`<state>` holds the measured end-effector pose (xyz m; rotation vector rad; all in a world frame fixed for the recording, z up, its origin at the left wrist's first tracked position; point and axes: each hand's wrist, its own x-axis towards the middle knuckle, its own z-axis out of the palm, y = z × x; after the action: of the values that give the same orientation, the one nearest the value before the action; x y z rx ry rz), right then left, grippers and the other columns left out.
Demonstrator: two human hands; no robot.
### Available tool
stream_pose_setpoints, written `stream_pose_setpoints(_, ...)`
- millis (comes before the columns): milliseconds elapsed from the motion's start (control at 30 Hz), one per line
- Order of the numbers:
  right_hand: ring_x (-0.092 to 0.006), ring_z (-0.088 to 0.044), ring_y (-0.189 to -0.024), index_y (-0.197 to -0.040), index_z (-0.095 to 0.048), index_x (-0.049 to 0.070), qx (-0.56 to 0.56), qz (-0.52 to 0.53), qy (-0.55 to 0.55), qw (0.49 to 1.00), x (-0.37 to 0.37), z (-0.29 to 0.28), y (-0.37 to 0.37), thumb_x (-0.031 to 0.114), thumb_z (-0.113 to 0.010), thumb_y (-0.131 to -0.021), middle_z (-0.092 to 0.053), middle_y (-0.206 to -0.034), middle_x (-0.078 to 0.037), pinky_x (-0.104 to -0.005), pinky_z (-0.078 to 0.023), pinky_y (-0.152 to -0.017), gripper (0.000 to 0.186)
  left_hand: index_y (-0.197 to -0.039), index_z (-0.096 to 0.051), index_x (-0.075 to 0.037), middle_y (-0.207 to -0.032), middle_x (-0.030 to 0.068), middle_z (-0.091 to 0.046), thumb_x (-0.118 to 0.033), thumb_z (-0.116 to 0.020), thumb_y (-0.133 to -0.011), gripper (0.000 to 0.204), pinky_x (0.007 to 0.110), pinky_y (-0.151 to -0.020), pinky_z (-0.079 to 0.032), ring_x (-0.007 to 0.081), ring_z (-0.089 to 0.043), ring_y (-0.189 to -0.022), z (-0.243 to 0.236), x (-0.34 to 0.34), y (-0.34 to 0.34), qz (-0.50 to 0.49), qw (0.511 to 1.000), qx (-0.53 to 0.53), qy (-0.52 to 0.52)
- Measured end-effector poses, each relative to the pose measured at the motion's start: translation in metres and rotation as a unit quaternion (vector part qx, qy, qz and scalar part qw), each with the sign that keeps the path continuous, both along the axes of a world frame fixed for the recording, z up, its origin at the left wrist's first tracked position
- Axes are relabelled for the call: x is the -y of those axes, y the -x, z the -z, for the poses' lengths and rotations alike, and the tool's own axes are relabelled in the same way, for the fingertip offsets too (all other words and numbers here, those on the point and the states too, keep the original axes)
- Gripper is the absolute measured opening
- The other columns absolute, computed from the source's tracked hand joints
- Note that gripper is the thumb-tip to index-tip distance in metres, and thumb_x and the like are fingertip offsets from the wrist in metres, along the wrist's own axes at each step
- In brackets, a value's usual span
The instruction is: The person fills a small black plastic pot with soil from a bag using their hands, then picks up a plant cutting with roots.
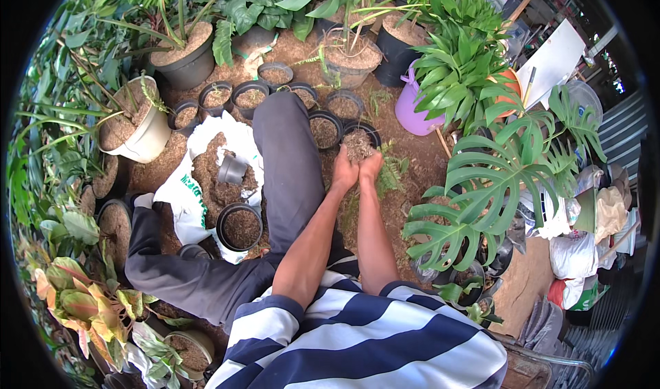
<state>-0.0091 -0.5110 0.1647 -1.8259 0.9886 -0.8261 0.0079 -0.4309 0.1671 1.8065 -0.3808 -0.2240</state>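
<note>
My left hand [346,171] and my right hand [371,166] are cupped side by side around a clump of soil [358,145]. The clump is brown and loose, with pale fibrous bits. It sits over the near side of a small black pot [375,134], hiding most of that pot's inside. Just left of it stands another black pot [324,132] filled with soil. Beyond my left knee, a white sack [177,207] lies opened flat with dark soil on it. On that soil a small grey pot [232,170] is tipped over, and a black pot [240,227] holding soil stands nearby.
Several small soil-filled pots [249,99] stand in rows ahead. Larger potted plants [182,55] line the far and left sides. A purple pot [414,107] stands beyond my hands to the right. Broad split leaves [495,176] spread over the right side, with bags [572,255] further out.
</note>
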Motion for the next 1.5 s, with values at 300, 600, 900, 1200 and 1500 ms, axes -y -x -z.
stream_pose_setpoints(300,-0.0176,-0.067,-0.072,-0.09,-0.074,0.001,0.038,0.012,-0.085,0.996,-0.014,0.02,-0.025,0.005,-0.067,-0.074,-0.072,-0.082,-0.011,-0.034,-0.052,-0.066,0.018,-0.135,-0.04,0.006,-0.126,0.0279,-0.054,-0.005,-0.052,-0.082,0.055,0.04,-0.102,-0.039,0.0384,-0.051,-0.12,0.007,-0.018,-0.013,-0.032,0.999,-0.007,0.027)
stream_pose_setpoints(600,-0.0237,-0.069,-0.077,-0.091,-0.073,0.001,0.001,0.043,-0.059,0.997,-0.006,0.016,-0.026,0.008,-0.066,-0.075,-0.072,-0.083,-0.015,-0.0375,-0.052,-0.073,0.019,-0.126,-0.049,0.0,-0.112,0.0258,-0.062,-0.004,-0.052,-0.083,0.044,0.046,-0.094,-0.044,0.0426,-0.057,-0.108,0.012,-0.006,-0.014,-0.047,0.995,0.011,0.089)
stream_pose_setpoints(900,-0.01,-0.061,-0.081,-0.107,-0.064,-0.002,-0.005,-0.284,-0.011,0.959,0.041,-0.036,0.03,0.006,-0.071,-0.082,-0.065,-0.088,-0.004,-0.0271,-0.051,-0.071,0.026,-0.121,-0.056,0.0,-0.106,0.0092,-0.066,-0.013,-0.057,-0.092,0.031,0.032,-0.081,-0.048,0.0166,-0.061,-0.091,-0.001,-0.007,-0.013,0.037,0.937,-0.174,0.3)
stream_pose_setpoints(1200,-0.01,-0.061,-0.083,-0.115,-0.06,-0.001,0.059,-0.26,-0.139,0.954,0.035,-0.055,0.052,0.009,-0.073,-0.083,-0.065,-0.095,-0.005,-0.0255,-0.05,-0.067,0.036,-0.114,-0.059,-0.002,-0.107,0.0072,-0.065,-0.016,-0.065,-0.089,0.029,0.031,-0.08,-0.048,0.014,-0.06,-0.092,-0.021,-0.013,-0.003,0.065,0.913,-0.25,0.316)
stream_pose_setpoints(1500,-0.007,-0.059,-0.08,-0.121,-0.056,0.002,0.086,-0.269,-0.168,0.944,0.032,-0.062,0.05,0.006,-0.07,-0.084,-0.066,-0.097,-0.004,-0.0225,-0.045,-0.066,0.04,-0.109,-0.061,0.0,-0.101,0.0064,-0.066,-0.011,-0.07,-0.084,0.028,0.028,-0.073,-0.049,0.0127,-0.061,-0.084,-0.024,-0.016,0.0,0.031,0.93,-0.173,0.324)
